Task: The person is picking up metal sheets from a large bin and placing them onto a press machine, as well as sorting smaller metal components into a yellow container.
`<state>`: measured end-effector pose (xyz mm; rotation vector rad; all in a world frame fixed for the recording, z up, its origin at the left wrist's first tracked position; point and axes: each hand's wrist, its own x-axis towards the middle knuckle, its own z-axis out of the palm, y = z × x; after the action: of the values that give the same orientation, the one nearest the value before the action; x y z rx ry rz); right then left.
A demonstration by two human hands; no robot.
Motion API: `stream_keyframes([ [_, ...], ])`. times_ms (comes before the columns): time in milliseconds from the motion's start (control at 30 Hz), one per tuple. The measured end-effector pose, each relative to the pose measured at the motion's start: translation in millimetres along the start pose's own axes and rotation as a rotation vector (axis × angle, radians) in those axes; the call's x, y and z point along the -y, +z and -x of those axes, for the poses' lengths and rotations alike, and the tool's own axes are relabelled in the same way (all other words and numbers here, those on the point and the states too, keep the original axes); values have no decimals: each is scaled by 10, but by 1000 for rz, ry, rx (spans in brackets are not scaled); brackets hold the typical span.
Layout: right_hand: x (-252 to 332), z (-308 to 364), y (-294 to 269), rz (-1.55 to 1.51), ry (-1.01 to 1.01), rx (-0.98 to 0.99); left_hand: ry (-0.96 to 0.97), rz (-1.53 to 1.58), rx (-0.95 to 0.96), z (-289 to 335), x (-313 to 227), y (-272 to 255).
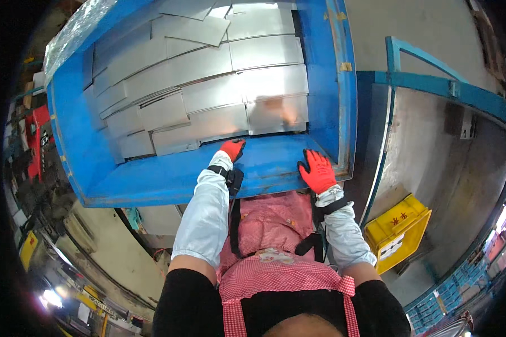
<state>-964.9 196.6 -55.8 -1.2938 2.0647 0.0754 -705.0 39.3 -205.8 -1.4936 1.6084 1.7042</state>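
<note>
Both hands wear red gloves with black fingertips. My left hand [234,149] reaches over the near wall of a large blue bin [208,190], close to the front edge of the metal sheets. Its fingers are curled together, and whatever may be in them is hidden. Spread out flat, the fingers of my right hand [319,170] rest on the bin's near wall by its right corner. Flat silvery metal sheets [215,92] lie in overlapping rows inside the bin. A few sheets [197,29] at the far side lie loose and askew on top.
To the right of the bin stands a metal-topped bench [427,146] with a blue frame [455,90]. A tilted yellow crate [399,230] sits at its near end. Clear plastic film [76,33] covers the bin's far left rim. Red items [38,140] stand at the left.
</note>
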Motion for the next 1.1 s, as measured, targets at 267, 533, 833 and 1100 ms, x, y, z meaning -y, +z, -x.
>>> stream_keyframes([
  [267,-25,8,104,36,-63,-54,1,-38,39,-397,116,338],
  [533,-12,-34,70,26,-31,-37,-142,-702,23,-509,-644,432],
  [833,12,-94,-6,9,-52,-51,278,-1047,30,-1183,-1100,973],
  [1100,22,-136,-22,-2,-31,-10,-149,624,-39,-1719,-911,1038],
])
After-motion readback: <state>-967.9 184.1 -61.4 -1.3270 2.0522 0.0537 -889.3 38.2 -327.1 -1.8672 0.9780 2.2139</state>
